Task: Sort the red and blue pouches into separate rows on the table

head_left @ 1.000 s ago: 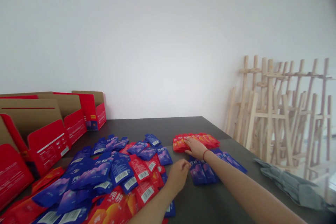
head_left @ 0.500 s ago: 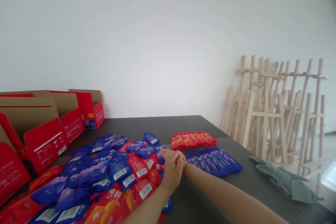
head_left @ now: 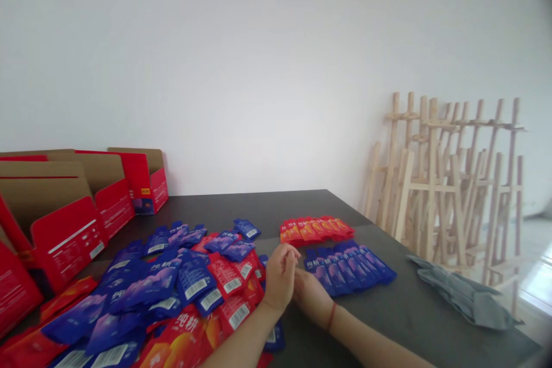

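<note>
My left hand (head_left: pixel 279 277) is raised a little over the dark table (head_left: pixel 388 316), at the right edge of a loose pile of blue and red packets (head_left: pixel 172 287). Its fingers are curled in, with the thumb against them, and I cannot see what is inside. My right hand (head_left: pixel 313 298), with a red string at the wrist, lies low on the table just behind it. Its fingers are hidden by the left hand. A neat row of blue packets (head_left: pixel 349 267) lies right beside it. A row of red-orange packets (head_left: pixel 317 229) lies farther back.
Open red cardboard display boxes (head_left: pixel 64 236) stand along the left edge, with another (head_left: pixel 146 184) at the back. A folded grey cloth (head_left: pixel 461 293) lies at the table's right edge. Wooden easels (head_left: pixel 444 184) lean against the white wall past the table.
My right hand has drawn back from the red-orange row to the pile and then down onto the table near me. My left hand has lifted and curled. The view has shifted slightly.
</note>
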Action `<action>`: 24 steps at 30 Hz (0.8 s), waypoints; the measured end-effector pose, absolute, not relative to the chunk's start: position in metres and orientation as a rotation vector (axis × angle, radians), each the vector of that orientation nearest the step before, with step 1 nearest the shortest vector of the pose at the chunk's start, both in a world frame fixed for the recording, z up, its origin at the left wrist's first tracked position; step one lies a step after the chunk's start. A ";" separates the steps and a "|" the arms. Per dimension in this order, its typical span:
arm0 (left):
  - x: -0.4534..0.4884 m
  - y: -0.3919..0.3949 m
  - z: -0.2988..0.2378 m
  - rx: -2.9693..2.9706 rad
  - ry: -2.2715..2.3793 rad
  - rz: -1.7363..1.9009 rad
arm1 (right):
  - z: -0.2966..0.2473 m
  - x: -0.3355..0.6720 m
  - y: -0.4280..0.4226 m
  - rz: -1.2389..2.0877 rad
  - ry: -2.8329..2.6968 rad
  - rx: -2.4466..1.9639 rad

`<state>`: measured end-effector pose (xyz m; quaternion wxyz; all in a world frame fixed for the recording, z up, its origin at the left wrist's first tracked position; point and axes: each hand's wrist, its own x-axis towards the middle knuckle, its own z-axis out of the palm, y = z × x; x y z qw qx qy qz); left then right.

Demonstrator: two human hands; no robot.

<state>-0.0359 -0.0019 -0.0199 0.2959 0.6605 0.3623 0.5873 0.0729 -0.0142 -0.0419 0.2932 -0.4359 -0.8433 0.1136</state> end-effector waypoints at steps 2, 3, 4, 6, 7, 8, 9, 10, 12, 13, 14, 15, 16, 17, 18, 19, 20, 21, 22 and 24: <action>-0.036 0.002 -0.022 1.735 0.976 1.570 | -0.043 0.091 -0.030 0.347 -2.175 -1.157; -0.035 0.003 -0.023 1.747 0.979 1.547 | -0.043 0.100 -0.037 0.399 -2.087 -1.172; -0.035 0.003 -0.024 1.775 0.988 1.503 | -0.044 0.109 -0.043 0.472 -1.973 -1.201; -0.035 0.003 -0.025 1.871 1.013 1.357 | -0.046 0.126 -0.050 0.637 -1.732 -1.265; -0.035 0.002 -0.025 1.932 1.018 1.267 | -0.047 0.134 -0.052 0.724 -1.625 -1.284; -0.035 0.002 -0.025 1.994 1.017 1.169 | -0.048 0.140 -0.053 0.807 -1.545 -1.288; -0.036 0.001 -0.025 2.048 1.014 1.064 | -0.048 0.145 -0.053 0.892 -1.479 -1.277; -0.036 0.001 -0.025 2.091 1.015 0.959 | -0.049 0.149 -0.053 0.978 -1.424 -1.255; -0.036 0.000 -0.026 2.132 1.035 0.789 | -0.050 0.152 -0.053 1.107 -1.321 -1.211; -0.036 0.000 -0.026 2.134 1.051 0.743 | -0.050 0.153 -0.054 1.145 -1.272 -1.199; -0.035 0.000 -0.026 2.130 1.066 0.730 | -0.050 0.152 -0.054 1.172 -1.231 -1.193; -0.034 0.001 -0.026 2.127 1.079 0.743 | -0.049 0.150 -0.055 1.191 -1.197 -1.190; -0.033 0.001 -0.026 2.123 1.088 0.767 | -0.048 0.149 -0.056 1.211 -1.177 -1.187; -0.033 0.002 -0.026 2.119 1.095 0.790 | -0.048 0.147 -0.057 1.236 -1.173 -1.182; -0.032 0.002 -0.026 2.110 1.099 0.808 | -0.047 0.145 -0.057 1.266 -1.178 -1.174; -0.033 0.003 -0.027 2.086 1.098 0.820 | -0.047 0.144 -0.058 1.293 -1.183 -1.163; -0.033 0.004 -0.029 2.041 1.087 0.818 | -0.047 0.144 -0.058 1.309 -1.180 -1.154; -0.034 0.006 -0.030 1.968 1.064 0.791 | -0.047 0.144 -0.057 1.314 -1.171 -1.147; -0.035 0.006 -0.032 1.879 1.029 0.727 | -0.047 0.146 -0.057 1.308 -1.161 -1.145; -0.037 0.007 -0.035 1.698 0.921 0.517 | -0.046 0.151 -0.058 1.278 -1.149 -1.162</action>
